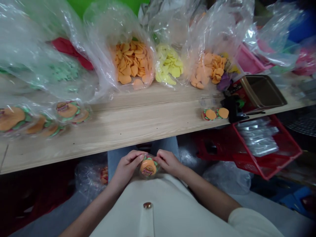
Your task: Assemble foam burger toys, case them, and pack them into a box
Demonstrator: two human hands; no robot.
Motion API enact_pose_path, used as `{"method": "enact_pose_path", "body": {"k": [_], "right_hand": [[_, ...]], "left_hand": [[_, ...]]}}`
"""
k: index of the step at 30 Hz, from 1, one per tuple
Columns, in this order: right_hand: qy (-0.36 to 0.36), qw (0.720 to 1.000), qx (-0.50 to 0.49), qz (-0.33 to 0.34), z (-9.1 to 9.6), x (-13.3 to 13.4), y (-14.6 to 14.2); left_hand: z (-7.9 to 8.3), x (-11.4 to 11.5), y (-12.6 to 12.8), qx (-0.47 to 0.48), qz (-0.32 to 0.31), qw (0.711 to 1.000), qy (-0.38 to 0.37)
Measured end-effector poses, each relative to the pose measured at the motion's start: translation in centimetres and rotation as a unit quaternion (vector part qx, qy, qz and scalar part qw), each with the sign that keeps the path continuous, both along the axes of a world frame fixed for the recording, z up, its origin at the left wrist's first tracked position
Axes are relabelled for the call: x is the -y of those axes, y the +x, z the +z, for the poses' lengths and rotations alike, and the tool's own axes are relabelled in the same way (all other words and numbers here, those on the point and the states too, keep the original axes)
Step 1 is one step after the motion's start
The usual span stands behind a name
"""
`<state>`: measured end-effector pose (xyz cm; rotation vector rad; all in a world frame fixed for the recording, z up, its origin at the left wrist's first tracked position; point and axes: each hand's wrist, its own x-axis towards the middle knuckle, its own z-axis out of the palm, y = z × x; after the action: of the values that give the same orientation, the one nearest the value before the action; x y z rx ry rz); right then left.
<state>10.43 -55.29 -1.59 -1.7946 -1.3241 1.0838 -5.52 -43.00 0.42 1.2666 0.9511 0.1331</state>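
Between my two hands, close to my body and below the table edge, is a small toy burger in a clear wrapper (148, 167). Its orange bun faces up with a printed burger label, and green shows at its rim. My left hand (129, 166) is closed on the wrapper's left side, thumb on top. At the upper right edge, my right hand (170, 162) pinches the clear wrapper. The fingertips under the wrapper are hidden.
On the wooden table (138, 115) lie wrapped toy burgers (67, 109) at left and two toy burgers (216, 114) at right. Behind stand clear bags of orange pieces (132, 62) and yellow pieces (169, 64). A red crate (283, 161) holds clear packaging (258, 136).
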Motion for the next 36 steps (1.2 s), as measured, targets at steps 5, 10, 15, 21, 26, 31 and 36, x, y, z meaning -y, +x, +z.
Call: {"method": "enact_pose_path", "body": {"k": [5,10,15,21,26,31,36], "right_hand": [[-0.041,0.999,-0.010,-0.006,2.4,-1.9,1.4],[-0.088,0.994,0.039,-0.044,1.7,-4.7,0.6],[-0.093,0.995,-0.046,-0.005,-1.0,-4.3,-0.2],[-0.072,0.992,-0.053,-0.092,-2.0,-3.1,-0.2],[-0.063,0.988,-0.035,-0.135,-1.9,-2.7,-0.4],[-0.041,0.994,-0.003,-0.104,-1.0,-2.5,-0.2],[-0.009,0.999,0.028,-0.017,0.0,-3.4,-0.6]], "left_hand": [[-0.5,0.1,1.3,0.011,0.001,0.999,-0.044],[-1.3,0.2,2.4,0.040,0.049,0.988,-0.142],[-0.7,0.5,0.9,0.028,0.075,0.973,-0.215],[0.6,0.7,-1.2,-0.012,0.052,0.974,-0.221],[-0.6,1.0,-0.7,-0.050,0.096,0.959,-0.262],[-0.5,0.8,-0.8,-0.028,0.047,0.973,-0.225],[-0.6,0.0,-0.3,0.047,-0.030,0.984,-0.169]]}}
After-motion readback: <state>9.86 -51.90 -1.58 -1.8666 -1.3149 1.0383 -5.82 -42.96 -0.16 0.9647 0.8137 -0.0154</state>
